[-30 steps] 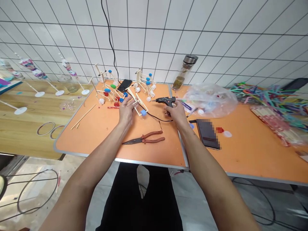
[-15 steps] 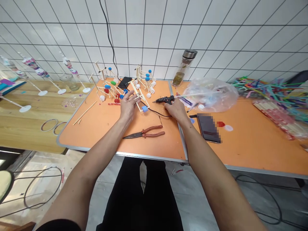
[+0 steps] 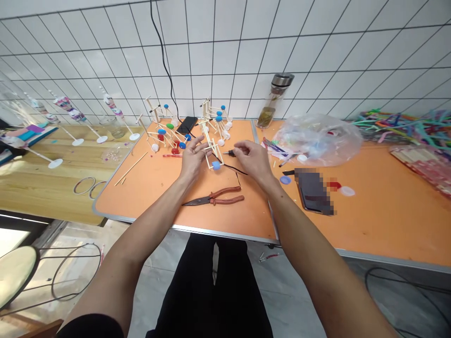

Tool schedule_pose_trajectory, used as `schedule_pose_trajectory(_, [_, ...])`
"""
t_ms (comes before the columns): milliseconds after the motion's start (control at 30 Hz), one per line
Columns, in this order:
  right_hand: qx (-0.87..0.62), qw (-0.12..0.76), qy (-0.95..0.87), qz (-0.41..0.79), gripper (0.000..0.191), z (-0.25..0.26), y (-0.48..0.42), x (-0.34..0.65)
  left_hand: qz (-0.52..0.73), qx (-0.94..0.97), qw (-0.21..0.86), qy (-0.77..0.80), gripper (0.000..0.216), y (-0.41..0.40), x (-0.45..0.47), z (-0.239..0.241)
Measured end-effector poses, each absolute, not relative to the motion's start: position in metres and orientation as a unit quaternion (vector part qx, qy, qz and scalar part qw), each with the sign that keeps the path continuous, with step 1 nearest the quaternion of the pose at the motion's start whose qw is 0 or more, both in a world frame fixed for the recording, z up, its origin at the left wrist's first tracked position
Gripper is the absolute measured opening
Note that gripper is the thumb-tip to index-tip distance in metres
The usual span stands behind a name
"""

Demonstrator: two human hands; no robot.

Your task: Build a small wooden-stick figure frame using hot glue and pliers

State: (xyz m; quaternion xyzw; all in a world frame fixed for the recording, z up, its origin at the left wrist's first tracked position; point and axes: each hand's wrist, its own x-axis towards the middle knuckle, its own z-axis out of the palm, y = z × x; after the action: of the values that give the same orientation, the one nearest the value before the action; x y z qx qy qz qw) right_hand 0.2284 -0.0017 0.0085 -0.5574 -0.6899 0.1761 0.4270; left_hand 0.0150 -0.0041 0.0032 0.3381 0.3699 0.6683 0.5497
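Note:
My left hand [image 3: 192,158] holds a small model of wooden sticks [image 3: 211,149] with a blue cap [image 3: 216,165] at its lower end; the fingers are partly spread behind it. My right hand [image 3: 252,158] is closed round a black glue gun [image 3: 229,152]. Only the gun's nozzle and its black cord show. The nozzle points left, a short way from the stick model. Both hands are over the orange table [image 3: 148,188].
Red-handled pliers [image 3: 214,196] lie in front of my hands. A dark phone [image 3: 312,191], loose caps [image 3: 285,180], a plastic bag [image 3: 317,138] and a bottle [image 3: 273,101] are to the right. More stick models [image 3: 165,134] stand behind. Metal rings [image 3: 88,185] lie on the left wooden table.
My right hand has closed over the glue gun and brought it left toward the stick model. My left hand has stayed on the model, tilting it a little.

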Motion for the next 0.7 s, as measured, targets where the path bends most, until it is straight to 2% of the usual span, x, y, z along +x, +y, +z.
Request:
schedule_pose_trajectory(67, [-0.511, 0.471, -0.664, 0.274, 0.026, 0.005, -0.001, 0.218, 0.66, 0.356, 0.552, 0.364, 0.049, -0.005, 0.016, 0.002])
schedule_pose_trajectory(167, [-0.477, 0.497, -0.629, 0.359, 0.027, 0.002, -0.001, 0.211, 0.653, 0.374, 0.551, 0.36, 0.047, -0.008, 0.019, 0.001])
schedule_pose_trajectory(467, [-0.435, 0.498, -0.592, 0.461, 0.014, -0.002, -0.002, 0.201, 0.634, 0.454, 0.523, 0.345, 0.05, -0.01, 0.021, -0.007])
schedule_pose_trajectory(700, [-0.406, 0.51, -0.558, 0.514, 0.014, -0.008, 0.0, 0.199, 0.626, 0.506, 0.499, 0.323, 0.06, 0.006, 0.015, -0.026])
